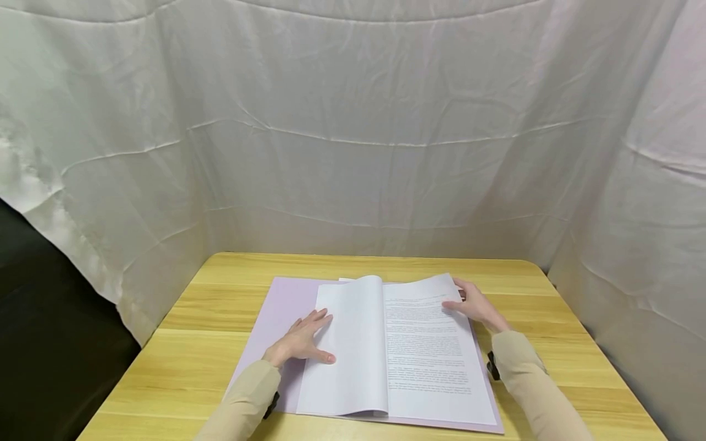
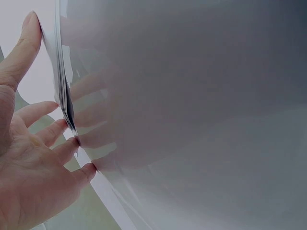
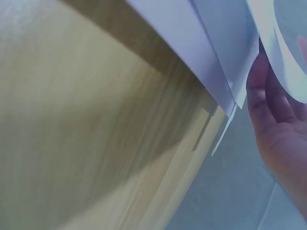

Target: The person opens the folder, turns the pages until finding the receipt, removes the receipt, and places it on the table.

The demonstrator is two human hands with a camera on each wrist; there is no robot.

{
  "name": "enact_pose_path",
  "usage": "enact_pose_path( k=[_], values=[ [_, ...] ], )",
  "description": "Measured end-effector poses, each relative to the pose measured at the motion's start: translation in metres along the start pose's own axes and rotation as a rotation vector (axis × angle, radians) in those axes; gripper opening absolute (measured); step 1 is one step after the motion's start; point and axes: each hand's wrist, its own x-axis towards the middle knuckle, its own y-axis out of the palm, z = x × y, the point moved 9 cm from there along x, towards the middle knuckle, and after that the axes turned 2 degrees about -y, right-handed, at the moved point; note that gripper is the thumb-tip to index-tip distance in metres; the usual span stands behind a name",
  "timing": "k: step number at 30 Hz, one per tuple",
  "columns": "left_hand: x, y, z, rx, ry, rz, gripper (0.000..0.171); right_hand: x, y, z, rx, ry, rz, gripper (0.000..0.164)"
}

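An open pale purple folder (image 1: 287, 300) with a stack of paper sheets lies on the table. On its right side is a printed page (image 1: 425, 349), its upper right corner lifted. My right hand (image 1: 477, 306) pinches that corner, thumb on top and fingers underneath; the right wrist view shows the fingers (image 3: 261, 81) behind the curled paper (image 3: 276, 43). Turned-over sheets (image 1: 350, 349), bulging near the fold, cover the left side. With fingers spread, my left hand (image 1: 300, 339) rests on their left edge. The left wrist view shows its fingertips (image 2: 88, 167) at the edges.
The wooden table (image 1: 182, 343) extends around the folder on all sides. Pale curtains (image 1: 386, 184) hang behind it and at both sides. Dark fabric (image 1: 44, 343) is at the far left. A small white tab (image 3: 223, 132) sticks out past the folder's corner.
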Motion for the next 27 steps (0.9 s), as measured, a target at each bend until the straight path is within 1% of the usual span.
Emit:
enact_pose_path(
  k=[5, 10, 16, 21, 27],
  values=[
    [0.0, 0.001, 0.001, 0.007, -0.002, 0.003, 0.099, -0.011, 0.004, 0.0, 0.102, 0.055, 0.061, 0.078],
    [0.001, 0.001, 0.002, 0.011, -0.003, 0.004, 0.1, -0.018, 0.006, 0.002, 0.164, 0.07, 0.093, 0.079],
    [0.0, 0.001, 0.002, 0.012, 0.0, 0.007, 0.099, -0.026, 0.007, 0.003, 0.207, 0.061, 0.141, 0.085],
    [0.001, 0.002, 0.002, 0.019, 0.0, 0.01, 0.1, -0.032, 0.008, 0.004, 0.259, 0.027, 0.196, 0.086],
    [0.0, 0.002, 0.003, 0.01, -0.003, 0.015, 0.1, -0.038, 0.006, 0.004, 0.285, 0.027, 0.217, 0.088]
  ],
)
